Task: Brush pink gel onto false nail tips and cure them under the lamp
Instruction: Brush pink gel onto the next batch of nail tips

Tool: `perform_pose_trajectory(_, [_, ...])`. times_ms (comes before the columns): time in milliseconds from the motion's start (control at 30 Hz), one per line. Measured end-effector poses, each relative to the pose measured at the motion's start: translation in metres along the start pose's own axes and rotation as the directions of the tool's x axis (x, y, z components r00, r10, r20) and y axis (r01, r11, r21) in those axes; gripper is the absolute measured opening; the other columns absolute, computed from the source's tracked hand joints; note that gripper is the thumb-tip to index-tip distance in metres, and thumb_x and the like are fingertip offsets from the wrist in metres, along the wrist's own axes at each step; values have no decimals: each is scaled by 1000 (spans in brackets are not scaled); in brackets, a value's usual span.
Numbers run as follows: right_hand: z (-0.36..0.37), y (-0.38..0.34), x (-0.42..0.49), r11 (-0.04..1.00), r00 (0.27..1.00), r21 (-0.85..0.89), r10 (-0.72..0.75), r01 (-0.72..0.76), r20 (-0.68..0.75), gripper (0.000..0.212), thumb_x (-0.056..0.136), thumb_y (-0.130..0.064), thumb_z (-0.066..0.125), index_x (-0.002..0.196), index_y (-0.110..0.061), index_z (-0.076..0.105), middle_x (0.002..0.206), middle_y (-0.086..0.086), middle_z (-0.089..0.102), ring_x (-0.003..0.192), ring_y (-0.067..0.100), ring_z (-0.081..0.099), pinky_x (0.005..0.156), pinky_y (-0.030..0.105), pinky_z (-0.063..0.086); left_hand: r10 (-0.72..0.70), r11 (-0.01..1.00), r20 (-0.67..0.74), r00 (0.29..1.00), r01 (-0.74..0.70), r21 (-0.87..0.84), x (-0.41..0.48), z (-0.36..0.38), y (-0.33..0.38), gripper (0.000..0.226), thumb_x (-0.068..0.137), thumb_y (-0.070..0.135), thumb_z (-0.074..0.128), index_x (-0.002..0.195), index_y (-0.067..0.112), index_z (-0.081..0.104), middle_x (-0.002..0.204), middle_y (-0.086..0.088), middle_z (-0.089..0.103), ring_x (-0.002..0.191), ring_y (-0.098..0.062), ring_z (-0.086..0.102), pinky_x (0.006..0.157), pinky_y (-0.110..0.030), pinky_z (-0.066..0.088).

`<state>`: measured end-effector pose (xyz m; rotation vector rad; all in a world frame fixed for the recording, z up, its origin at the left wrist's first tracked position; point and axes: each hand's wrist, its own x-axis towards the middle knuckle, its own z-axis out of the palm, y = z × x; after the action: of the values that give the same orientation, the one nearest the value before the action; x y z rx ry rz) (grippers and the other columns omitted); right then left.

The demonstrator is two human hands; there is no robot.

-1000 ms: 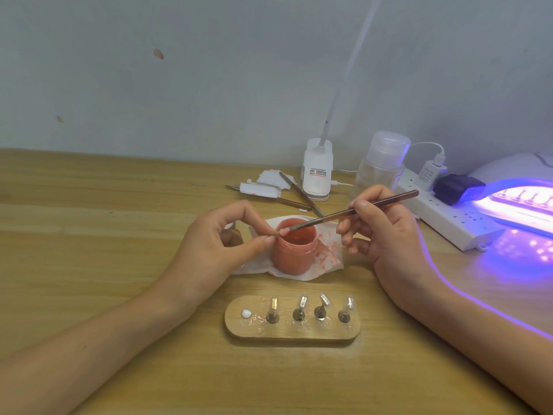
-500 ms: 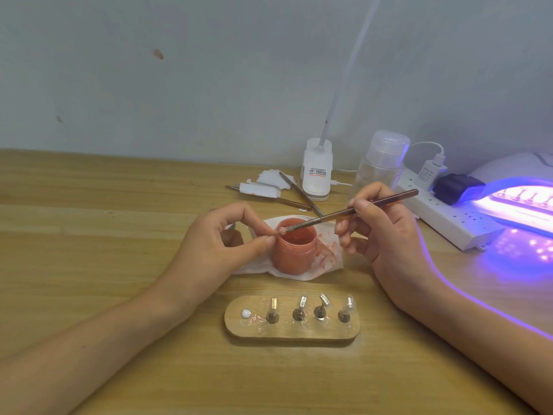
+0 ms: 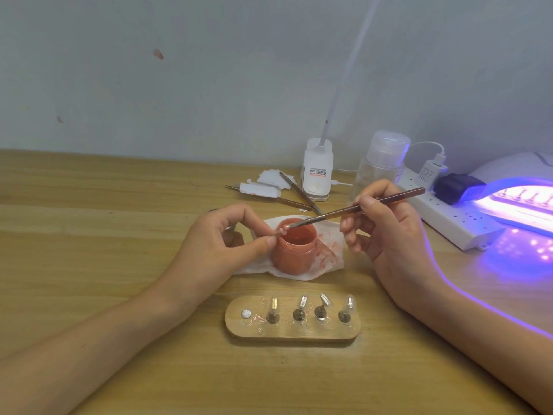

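My left hand (image 3: 223,241) pinches a small false nail tip (image 3: 282,231) on its stand, held at the left rim of the open pink gel jar (image 3: 294,250). My right hand (image 3: 386,232) grips a thin brown brush (image 3: 359,208), and its bristles touch the nail tip. Under the jar lies a white wipe (image 3: 326,256) smeared with pink. In front of it sits a wooden holder (image 3: 291,332) bearing several clear tips on metal stands, with its leftmost spot showing only a round metal disc. The curing lamp (image 3: 520,202) glows violet at the right edge.
Behind the jar lie tweezers and another brush (image 3: 300,194), white pads (image 3: 263,188), a white desk-lamp base (image 3: 317,170) and a clear pump bottle (image 3: 380,163). A white power strip (image 3: 449,217) with plugs runs toward the curing lamp. The wall stands close behind.
The brush tip has shifted slightly left along the nail tip. Both hands stay almost where they were.
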<state>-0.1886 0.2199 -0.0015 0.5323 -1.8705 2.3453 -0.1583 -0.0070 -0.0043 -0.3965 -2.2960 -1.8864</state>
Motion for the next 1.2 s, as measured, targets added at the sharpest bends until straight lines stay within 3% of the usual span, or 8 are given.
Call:
perform_pose_trajectory(133, [0,2,-1,998,1000,-69,8,-9,-23,15,99,-14,52,84,-16,52,63,3,62,57,14,57,50,21,47,-4,1000,2,1000,4,-1,0,-1,-1,14,81,16,81,74,19,69,84,-8,68,67,-26,47,68,-39,39])
perform_pose_trajectory(300, [1,-1,0,1000,1000,2,-16,16,8,12,92,-20,52,80,-20,54,64,5,63,55,15,57,48,21,46,-4,1000,6,1000,4,1,1,-1,-2,16,82,13,79,73,21,69,78,-4,68,64,-24,45,64,-37,37])
perform_pose_trajectory(500, [-1,2,-1,998,999,-60,-1,-2,-47,19,99,-12,50,81,-18,52,61,3,62,56,13,56,50,21,46,-2,1000,10,1000,2,12,1,-1,-1,16,79,15,82,73,24,70,82,-4,69,68,-25,49,67,-38,40])
perform_pose_trajectory(667, [1,0,-1,999,1000,-43,-26,26,12,10,92,-21,52,83,-17,52,64,7,62,53,15,56,48,22,46,-2,1000,13,1000,2,21,1,-1,-1,15,80,16,81,74,24,70,82,-5,69,68,-25,49,68,-38,40])
perform_pose_trajectory(833, [-1,1,0,997,999,-75,-22,20,-33,15,92,-20,51,79,-24,56,63,4,62,56,14,56,48,22,44,-9,1000,14,1000,9,4,1,-1,-2,13,81,14,77,74,22,70,81,-5,70,67,-25,48,63,-38,39])
perform_pose_trajectory(1033, [0,2,0,996,1000,-81,-26,26,-2,11,91,-22,53,81,-20,54,64,7,62,55,16,56,47,22,45,-9,1000,22,1000,10,-19,0,-1,-2,14,69,33,77,75,23,70,84,-7,70,69,-27,50,64,-38,41])
perform_pose_trajectory(1200, [-1,1,0,999,999,-38,-36,35,-27,12,91,-21,51,80,-22,54,63,5,62,54,15,56,46,22,44,-10,1000,23,1000,10,-21,1,-1,-3,15,67,36,77,75,24,71,83,-3,72,68,-29,51,65,-38,42])
